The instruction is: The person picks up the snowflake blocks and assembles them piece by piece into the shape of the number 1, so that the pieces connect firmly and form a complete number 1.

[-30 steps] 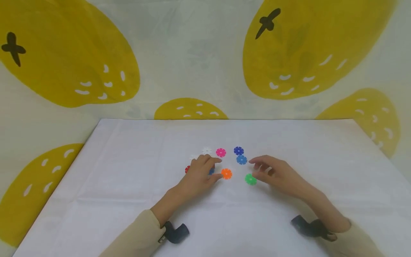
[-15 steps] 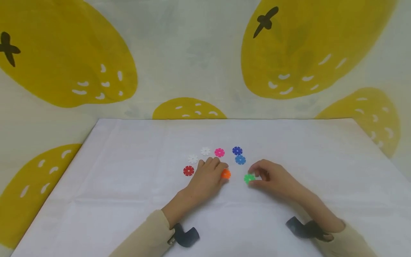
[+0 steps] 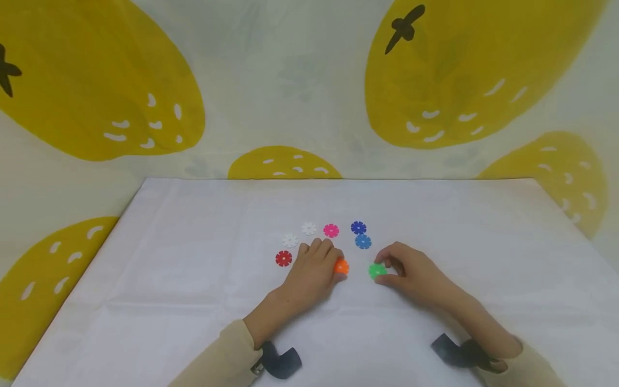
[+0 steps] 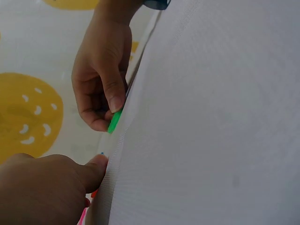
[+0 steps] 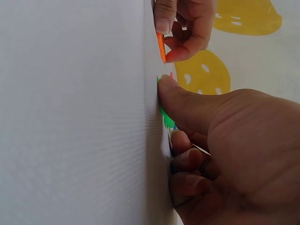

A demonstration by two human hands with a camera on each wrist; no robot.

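In the head view the left hand (image 3: 311,274) pinches an orange notched disc (image 3: 342,267) between thumb and fingers. The right hand (image 3: 416,274) grips a green disc (image 3: 377,271) by its edges, a short way to the right. Seen from the left wrist, the green disc (image 4: 114,122) is tilted between thumb and fingers of the right hand (image 4: 101,70). The right wrist view shows the orange disc (image 5: 161,47) on edge in the left hand (image 5: 187,28). The two discs are apart.
Beyond the hands on the white table (image 3: 193,242) lie a red disc (image 3: 283,258), two white discs (image 3: 290,240), a pink disc (image 3: 331,230), a dark blue disc (image 3: 358,228) and a light blue disc (image 3: 363,242). A patterned cloth (image 3: 290,97) hangs behind.
The left hand has moved right and taken hold of the orange disc. The right hand has come down slightly and closed its fingers on the green disc. The red disc is uncovered.
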